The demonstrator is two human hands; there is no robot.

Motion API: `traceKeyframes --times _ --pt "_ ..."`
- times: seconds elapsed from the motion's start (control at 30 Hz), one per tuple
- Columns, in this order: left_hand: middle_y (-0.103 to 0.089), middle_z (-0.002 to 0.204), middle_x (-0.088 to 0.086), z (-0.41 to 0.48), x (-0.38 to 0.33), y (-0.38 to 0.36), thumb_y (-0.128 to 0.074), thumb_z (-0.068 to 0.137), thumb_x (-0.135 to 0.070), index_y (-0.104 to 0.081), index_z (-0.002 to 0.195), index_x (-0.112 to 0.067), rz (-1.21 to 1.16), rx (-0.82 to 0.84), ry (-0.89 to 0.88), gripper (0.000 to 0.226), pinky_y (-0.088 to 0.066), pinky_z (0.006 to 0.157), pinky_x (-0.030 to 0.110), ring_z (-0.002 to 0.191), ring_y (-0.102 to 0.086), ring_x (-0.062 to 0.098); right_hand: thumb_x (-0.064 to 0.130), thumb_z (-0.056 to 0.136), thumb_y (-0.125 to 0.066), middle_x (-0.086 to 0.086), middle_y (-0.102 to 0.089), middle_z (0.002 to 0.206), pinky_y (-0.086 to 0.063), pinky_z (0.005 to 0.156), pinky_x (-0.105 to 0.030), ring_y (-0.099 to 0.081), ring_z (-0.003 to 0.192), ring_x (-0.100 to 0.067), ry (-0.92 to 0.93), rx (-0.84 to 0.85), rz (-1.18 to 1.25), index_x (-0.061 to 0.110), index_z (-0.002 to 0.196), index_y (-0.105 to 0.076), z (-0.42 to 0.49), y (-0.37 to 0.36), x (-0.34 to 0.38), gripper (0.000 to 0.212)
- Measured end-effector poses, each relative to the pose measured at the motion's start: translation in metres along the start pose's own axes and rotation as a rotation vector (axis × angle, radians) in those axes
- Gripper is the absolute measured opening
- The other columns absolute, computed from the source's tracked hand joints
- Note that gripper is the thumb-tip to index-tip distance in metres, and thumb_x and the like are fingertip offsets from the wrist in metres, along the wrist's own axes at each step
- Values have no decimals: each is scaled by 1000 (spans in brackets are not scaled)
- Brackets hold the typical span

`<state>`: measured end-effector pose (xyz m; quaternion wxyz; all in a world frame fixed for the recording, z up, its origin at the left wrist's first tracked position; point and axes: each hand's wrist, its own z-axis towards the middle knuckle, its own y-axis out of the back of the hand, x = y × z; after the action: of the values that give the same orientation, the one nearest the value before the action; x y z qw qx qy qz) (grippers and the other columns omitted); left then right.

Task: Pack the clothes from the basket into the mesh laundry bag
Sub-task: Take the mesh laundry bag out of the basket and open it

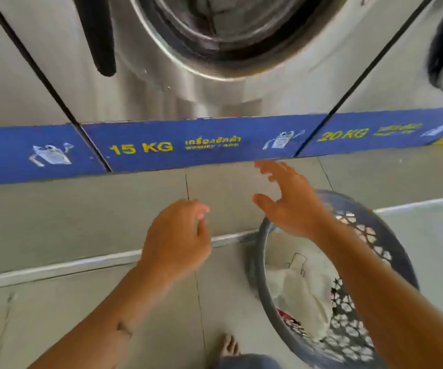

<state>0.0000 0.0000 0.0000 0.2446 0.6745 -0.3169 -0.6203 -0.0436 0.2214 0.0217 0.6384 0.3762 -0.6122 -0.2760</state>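
Packing apparently not begun. My left hand (178, 235), fingers loosely curled, and right hand (292, 206), fingers spread, hold nothing. The clothes (303, 291) lie in the basket (348, 339) beneath my right forearm; I can make out no bag.

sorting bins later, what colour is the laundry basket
The basket is dark grey-blue, clearest in the head view.

We note soft, even light, faint shadows, a dull sheen on the steel washer front (178, 97) at upper centre, overall motion blur, and wide-angle bowing of the blue strip (228, 129) toward both edges.
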Motion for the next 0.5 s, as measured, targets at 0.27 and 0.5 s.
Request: traceKeyframes --times 0.27,0.5 --pt "-56 117 -17 -11 33 -137 -55 84 -53 -56 125 -31 -77 163 -302 46 -43 91 25 110 -51 6 19 87 -72 1 -59 133 -38 104 -29 -51 125 -20 -30 21 -185 23 142 -52 -36 -85 -105 59" --pt "-56 116 -15 -30 43 -183 -63 83 -51 -51 125 -29 -152 135 -370 49 -49 91 28 108 -52 8 12 85 -74 5 -61 124 -53 95 -22 -57 118 -14 105 -187 -49 18 136 -59 -47 -104 -133 53"
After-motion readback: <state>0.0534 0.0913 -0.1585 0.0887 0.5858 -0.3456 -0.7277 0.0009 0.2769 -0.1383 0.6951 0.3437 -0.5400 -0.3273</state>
